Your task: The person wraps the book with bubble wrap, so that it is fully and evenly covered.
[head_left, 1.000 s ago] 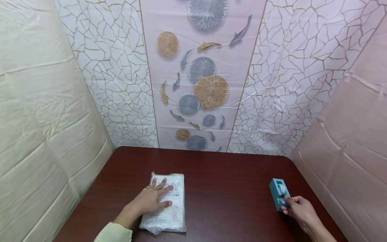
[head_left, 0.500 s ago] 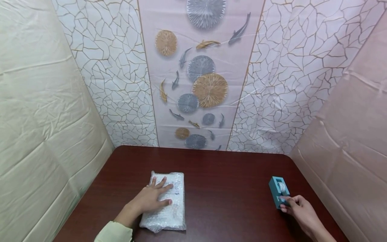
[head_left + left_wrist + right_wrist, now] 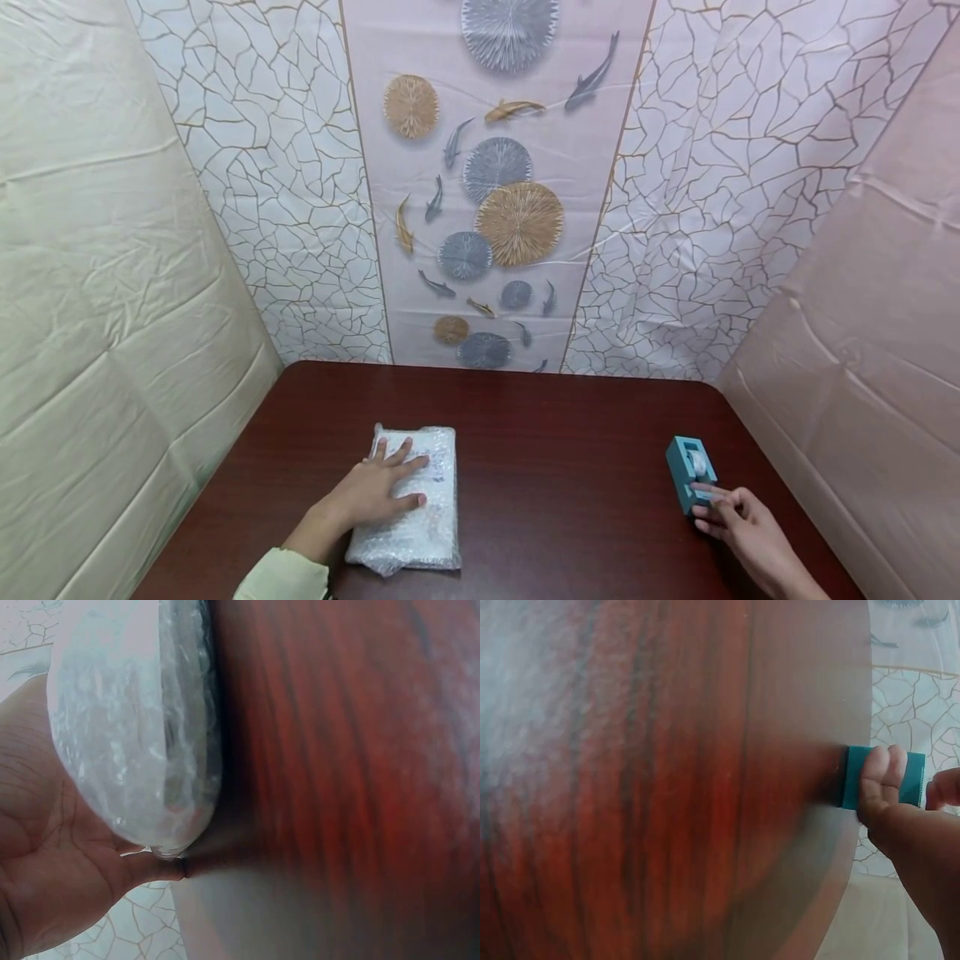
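Note:
A flat package in bubble wrap (image 3: 438, 529) lies on the table at the left. My left hand (image 3: 378, 492) rests on top of it with fingers spread; in the left wrist view the wrapped edge (image 3: 135, 727) hides most of the fingers. At the right sits a teal tape dispenser (image 3: 681, 477) with a roll of clear tape (image 3: 699, 463). My right hand (image 3: 753, 529) holds its near end, one finger over the top and others against the front. In the right wrist view, two fingertips (image 3: 885, 763) touch the teal end. Whether the tape's end is pinched cannot be seen.
A dark red wooden table (image 3: 555, 467) with rounded far corners stretches between both hands. Behind it hangs a patterned cloth (image 3: 487, 167), with plain pale cloth walls (image 3: 877, 375) close at each side.
My right thumb has drawn back from the tape roll toward me, and a finger now stretches over the dispenser's near end. The left hand and package stay in place.

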Demonstrator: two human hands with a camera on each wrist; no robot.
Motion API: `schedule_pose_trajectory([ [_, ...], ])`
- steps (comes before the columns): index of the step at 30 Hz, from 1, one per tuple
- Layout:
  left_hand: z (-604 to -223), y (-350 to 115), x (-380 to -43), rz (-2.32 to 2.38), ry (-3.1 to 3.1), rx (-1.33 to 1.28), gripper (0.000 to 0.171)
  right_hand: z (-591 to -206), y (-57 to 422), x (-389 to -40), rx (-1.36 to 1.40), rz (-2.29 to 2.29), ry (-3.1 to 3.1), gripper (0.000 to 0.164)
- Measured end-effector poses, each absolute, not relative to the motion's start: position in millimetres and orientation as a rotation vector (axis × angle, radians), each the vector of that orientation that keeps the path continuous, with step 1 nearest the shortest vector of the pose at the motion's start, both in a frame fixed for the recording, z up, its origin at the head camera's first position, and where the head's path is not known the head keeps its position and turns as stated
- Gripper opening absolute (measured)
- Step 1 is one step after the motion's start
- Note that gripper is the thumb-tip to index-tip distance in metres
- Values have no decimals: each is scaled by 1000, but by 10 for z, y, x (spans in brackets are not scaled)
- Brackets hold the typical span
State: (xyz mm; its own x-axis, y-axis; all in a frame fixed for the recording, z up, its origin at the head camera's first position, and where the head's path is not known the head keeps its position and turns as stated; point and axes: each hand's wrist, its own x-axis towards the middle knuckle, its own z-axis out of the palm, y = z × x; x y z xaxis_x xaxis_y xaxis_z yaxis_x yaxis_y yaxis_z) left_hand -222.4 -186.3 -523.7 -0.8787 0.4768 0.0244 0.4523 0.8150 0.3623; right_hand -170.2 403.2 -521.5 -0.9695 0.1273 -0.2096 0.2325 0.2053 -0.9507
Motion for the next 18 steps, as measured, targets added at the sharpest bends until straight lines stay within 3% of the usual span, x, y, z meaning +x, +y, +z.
schedule_pose_trajectory([
  [18,-5284,-1882,-2235,583,2945,768,70,-5287,3976,-1702,315,-1660,2631,14],
])
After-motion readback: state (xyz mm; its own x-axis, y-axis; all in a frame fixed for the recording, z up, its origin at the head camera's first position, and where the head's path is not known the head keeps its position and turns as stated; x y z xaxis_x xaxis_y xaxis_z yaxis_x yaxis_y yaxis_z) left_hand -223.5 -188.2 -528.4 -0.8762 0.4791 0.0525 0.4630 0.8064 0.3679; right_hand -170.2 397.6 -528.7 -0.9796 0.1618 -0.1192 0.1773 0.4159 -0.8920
